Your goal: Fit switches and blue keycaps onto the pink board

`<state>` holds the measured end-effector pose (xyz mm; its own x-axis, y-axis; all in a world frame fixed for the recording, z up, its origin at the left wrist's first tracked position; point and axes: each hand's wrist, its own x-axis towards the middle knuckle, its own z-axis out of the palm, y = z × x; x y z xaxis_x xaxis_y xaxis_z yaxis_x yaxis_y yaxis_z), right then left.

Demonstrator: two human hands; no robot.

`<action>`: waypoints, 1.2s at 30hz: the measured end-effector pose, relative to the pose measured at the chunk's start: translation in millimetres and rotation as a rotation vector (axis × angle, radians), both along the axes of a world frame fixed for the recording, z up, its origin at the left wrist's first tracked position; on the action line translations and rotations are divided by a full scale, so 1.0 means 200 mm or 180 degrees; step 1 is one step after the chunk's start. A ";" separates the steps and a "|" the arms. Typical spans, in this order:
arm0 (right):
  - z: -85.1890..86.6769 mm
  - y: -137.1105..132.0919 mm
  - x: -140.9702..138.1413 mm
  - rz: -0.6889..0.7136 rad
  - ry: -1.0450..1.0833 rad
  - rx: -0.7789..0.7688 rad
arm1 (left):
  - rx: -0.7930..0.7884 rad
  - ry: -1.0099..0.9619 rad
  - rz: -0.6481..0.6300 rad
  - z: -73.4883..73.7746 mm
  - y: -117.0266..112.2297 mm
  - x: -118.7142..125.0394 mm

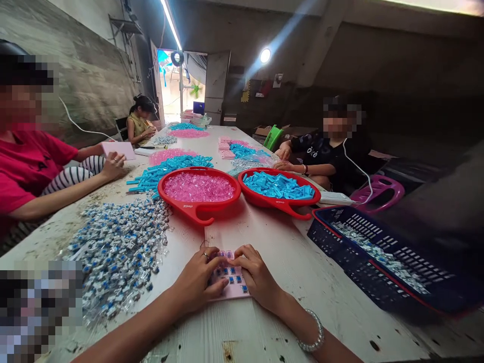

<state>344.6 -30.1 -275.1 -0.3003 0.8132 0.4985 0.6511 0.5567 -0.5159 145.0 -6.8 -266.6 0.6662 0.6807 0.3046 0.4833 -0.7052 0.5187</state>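
Observation:
A flat pink board [236, 291] lies on the table before me, bearing rows of small blue-and-white pieces [232, 279]. My left hand [200, 277] rests over its left side, thumb across the surface and bent fingers towards the far edge. From the right, my right hand [260, 277] reaches over the board, its fingers bent together near the far row. The fingertips of both hands almost meet there, and anything small between them is hidden. Left of my hands spreads a heap of loose blue-and-white pieces [117, 252].
Beyond my hands stand a red basin [198, 207] of clear pink bits and another red basin [283, 202] of blue strips. A dark blue basket [363, 272] holds pale pieces on the right. Co-workers sit at both sides; one person's hand [114, 164] holds a pink board.

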 end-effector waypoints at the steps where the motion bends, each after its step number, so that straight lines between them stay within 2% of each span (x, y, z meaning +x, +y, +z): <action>1: 0.00 0.01 0.00 -0.0027 -0.0033 -0.0032 | 0.0018 0.0039 -0.0012 0.00 0.00 0.00; 7: 0.01 0.04 0.02 -0.0029 -0.0204 -0.0117 | 0.0059 0.0372 -0.0032 0.03 -0.01 0.02; 14: 0.02 0.02 0.00 0.0124 -0.0278 0.0020 | 0.0091 0.0661 -0.0084 0.05 -0.01 0.03; 25: -0.01 -0.03 0.01 0.0056 -0.0345 0.0079 | 0.0211 0.0577 -0.0071 0.03 -0.02 0.03; 31: -0.03 0.00 0.02 0.0093 0.0058 -0.0137 | 0.0305 0.0401 -0.0022 -0.01 -0.02 0.02; 36: -0.03 -0.01 0.02 -0.0008 -0.0329 0.0190 | 0.0269 0.0379 -0.0028 -0.02 -0.02 0.00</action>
<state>349.2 -32.1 -280.4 -0.3505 0.7838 0.5126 0.7006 0.5827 -0.4118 145.9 -11.7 -270.4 0.7069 0.6500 0.2789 0.5316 -0.7483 0.3967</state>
